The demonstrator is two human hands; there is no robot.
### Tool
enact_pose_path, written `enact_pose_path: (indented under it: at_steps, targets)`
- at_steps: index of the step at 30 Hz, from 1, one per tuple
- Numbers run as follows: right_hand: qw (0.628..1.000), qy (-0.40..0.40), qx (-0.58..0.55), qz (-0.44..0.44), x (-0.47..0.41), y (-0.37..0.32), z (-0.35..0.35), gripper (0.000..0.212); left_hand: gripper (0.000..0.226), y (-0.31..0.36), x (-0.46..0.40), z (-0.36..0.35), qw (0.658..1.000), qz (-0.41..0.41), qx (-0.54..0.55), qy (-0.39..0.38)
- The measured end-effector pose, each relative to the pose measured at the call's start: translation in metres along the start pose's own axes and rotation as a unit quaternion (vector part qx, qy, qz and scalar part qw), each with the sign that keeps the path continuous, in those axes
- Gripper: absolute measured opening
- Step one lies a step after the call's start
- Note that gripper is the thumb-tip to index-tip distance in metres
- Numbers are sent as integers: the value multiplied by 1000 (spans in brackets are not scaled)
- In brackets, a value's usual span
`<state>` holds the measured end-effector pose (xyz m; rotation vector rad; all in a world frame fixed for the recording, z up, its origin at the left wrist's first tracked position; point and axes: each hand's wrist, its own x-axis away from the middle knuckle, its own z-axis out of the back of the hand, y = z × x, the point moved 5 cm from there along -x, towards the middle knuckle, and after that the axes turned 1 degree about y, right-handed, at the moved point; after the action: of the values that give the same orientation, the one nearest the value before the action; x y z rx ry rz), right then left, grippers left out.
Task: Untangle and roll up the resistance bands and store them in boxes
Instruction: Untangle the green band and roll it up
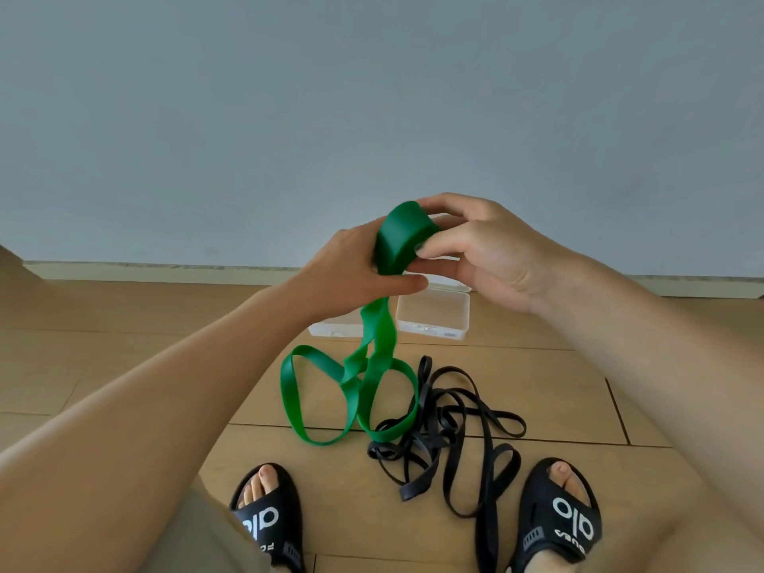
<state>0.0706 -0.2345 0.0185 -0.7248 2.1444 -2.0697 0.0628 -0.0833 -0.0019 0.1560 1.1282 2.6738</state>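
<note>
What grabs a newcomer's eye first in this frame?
The green band, mid-frame: both hands, left hand and right hand, grip its partly wound roll in the air, while its loose loops trail down to the wooden floor. Just right of those loops lies a tangled black band, with clear boxes behind.

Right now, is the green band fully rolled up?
No, only partly. Both hands hold a small roll at its top end, while the rest of the green band hangs down in loose loops on the floor.
</note>
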Motion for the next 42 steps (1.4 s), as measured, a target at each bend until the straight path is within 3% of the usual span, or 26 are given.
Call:
enact_pose_path:
  at_steps: [5, 9, 19, 22, 24, 26, 27, 29, 30, 32, 34, 36, 42]
  targets:
    - [997, -54, -37, -39, 1, -2, -4, 13, 48, -7, -3, 5, 998, 0, -59, 28]
    - [996, 66, 50, -35, -8, 10, -6, 36, 52, -7, 0, 0, 996, 7, -91, 4]
    - [972, 141, -186, -12, -15, -5, 19, 13, 32, -31, 9, 2, 995, 57, -53, -64]
    - [976, 177, -124, -22, -20, 1, 43, 28, 26, -28, 6, 8, 996, 39, -72, -44]
    - [982, 165, -59, -71, -25, 13, 52, 26, 27, -25, 5, 6, 995, 34, -80, -48]
    - [977, 147, 107, -112, -26, 26, 56, 25, 27, -22, 5, 0, 993, 32, -93, -70]
    - [957, 140, 234, -103, -27, 28, 57, 31, 26, -21, 6, -3, 992, 27, -95, -80]
    - [900, 145, 410, -10, -26, 18, 47, 43, 21, -18, 5, -4, 991, 17, -100, -89]
    - [893, 143, 423, 53, -24, 9, 34, 44, 18, -16, 4, -4, 991, 14, -99, -92]
    - [920, 101, 363, 107, -20, 1, 8, 41, 16, -11, 3, -5, 992, 6, -81, -94]
    - [936, 20, 341, 82, -18, 8, -17, 39, 16, -6, 3, -8, 994, -14, -41, -104]
    - [924, -19, 377, 60, -19, 20, -25, 41, 12, -3, 6, -11, 993, -15, -12, -118]
    - [918, 43, 382, 94, -28, 12, -19, 36, 19, 0, 10, 3, 996, 25, 34, -76]
